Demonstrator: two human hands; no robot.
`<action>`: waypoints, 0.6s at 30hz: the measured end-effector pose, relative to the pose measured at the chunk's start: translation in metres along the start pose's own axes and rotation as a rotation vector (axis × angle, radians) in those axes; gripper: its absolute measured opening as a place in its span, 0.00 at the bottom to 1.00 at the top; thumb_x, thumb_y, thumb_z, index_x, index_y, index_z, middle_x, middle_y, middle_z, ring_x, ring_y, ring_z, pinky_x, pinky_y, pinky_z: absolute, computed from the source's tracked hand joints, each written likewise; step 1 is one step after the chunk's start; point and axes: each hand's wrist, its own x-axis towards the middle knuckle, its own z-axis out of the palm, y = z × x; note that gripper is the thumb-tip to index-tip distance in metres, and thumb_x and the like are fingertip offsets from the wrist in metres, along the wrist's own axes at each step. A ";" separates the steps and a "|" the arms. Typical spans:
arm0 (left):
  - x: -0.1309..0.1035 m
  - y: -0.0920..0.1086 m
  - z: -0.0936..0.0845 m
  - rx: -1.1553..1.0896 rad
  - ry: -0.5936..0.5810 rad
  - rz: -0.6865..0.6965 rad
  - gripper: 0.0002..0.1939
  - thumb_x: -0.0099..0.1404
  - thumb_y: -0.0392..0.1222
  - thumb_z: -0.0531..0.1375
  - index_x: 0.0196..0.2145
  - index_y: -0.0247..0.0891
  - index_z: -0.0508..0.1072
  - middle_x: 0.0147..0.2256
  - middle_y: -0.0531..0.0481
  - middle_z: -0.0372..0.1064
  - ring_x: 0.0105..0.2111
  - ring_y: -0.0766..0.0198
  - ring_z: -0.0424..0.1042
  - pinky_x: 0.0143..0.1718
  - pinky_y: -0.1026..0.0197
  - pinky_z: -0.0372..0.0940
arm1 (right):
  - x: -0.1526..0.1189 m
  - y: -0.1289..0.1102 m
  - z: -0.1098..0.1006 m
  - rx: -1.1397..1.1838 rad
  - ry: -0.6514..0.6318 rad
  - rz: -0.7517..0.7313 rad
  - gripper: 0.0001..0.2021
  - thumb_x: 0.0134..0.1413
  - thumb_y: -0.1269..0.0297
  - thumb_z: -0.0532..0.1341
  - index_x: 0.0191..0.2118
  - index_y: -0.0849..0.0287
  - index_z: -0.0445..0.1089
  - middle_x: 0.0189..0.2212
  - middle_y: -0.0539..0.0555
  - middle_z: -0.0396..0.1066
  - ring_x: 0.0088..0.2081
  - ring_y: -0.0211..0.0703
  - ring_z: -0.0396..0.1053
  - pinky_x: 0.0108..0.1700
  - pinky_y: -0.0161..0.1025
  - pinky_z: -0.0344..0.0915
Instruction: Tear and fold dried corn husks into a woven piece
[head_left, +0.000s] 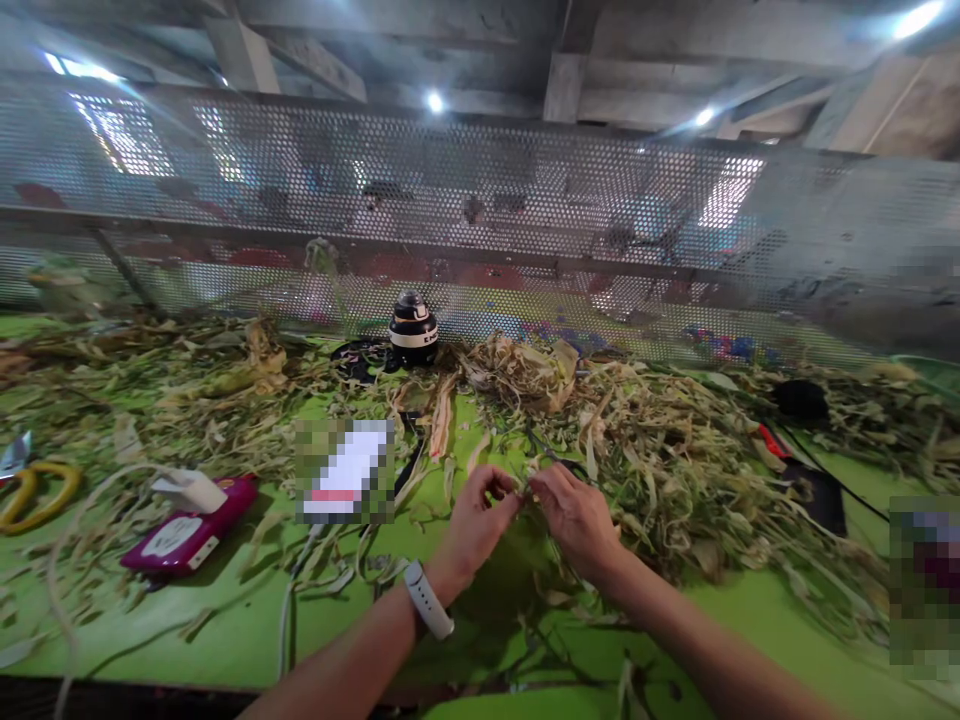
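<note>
Over the middle of the green tabletop (465, 640), my left hand (484, 515) is closed in a pinch, thumb against fingertips. Close beside it, the fingertips of my right hand (576, 515) are pinched too. A small bit of green plant (527, 478) shows between the two hands; fingers cover most of it. Dried, pale green plant stems and leaves (660, 450) are heaped just right of my right hand. Behind the fingertips lies a dark looped object (574, 468), partly hidden. A white band (428, 600) is around my left wrist.
A phone (349, 470) with a cable lies at left, near a magenta power bank (191, 530) bearing a white plug. Yellow-handled scissors (41, 490) are far left. A black round container (413, 330) stands before a perforated metal screen (487, 220). A dark pouch (817, 495) sits right.
</note>
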 end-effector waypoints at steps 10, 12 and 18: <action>0.001 0.000 -0.004 -0.150 -0.269 -0.003 0.04 0.51 0.32 0.60 0.28 0.37 0.70 0.28 0.52 0.66 0.33 0.64 0.64 0.37 0.62 0.59 | -0.003 0.005 0.001 0.176 0.103 -0.016 0.15 0.64 0.62 0.47 0.30 0.56 0.64 0.27 0.52 0.65 0.30 0.38 0.65 0.33 0.32 0.61; 0.000 0.002 -0.004 -0.267 -0.314 -0.102 0.05 0.51 0.33 0.60 0.28 0.37 0.70 0.27 0.54 0.64 0.30 0.67 0.62 0.32 0.65 0.57 | -0.003 0.006 0.003 0.205 0.131 0.012 0.15 0.64 0.62 0.47 0.28 0.56 0.63 0.26 0.51 0.64 0.29 0.38 0.63 0.32 0.32 0.61; -0.002 0.004 -0.004 -0.449 -0.361 -0.344 0.06 0.47 0.33 0.64 0.26 0.36 0.72 0.23 0.55 0.65 0.25 0.70 0.61 0.28 0.67 0.55 | -0.004 0.008 0.006 0.220 0.150 0.027 0.13 0.62 0.63 0.51 0.27 0.57 0.64 0.24 0.51 0.64 0.30 0.40 0.62 0.34 0.35 0.59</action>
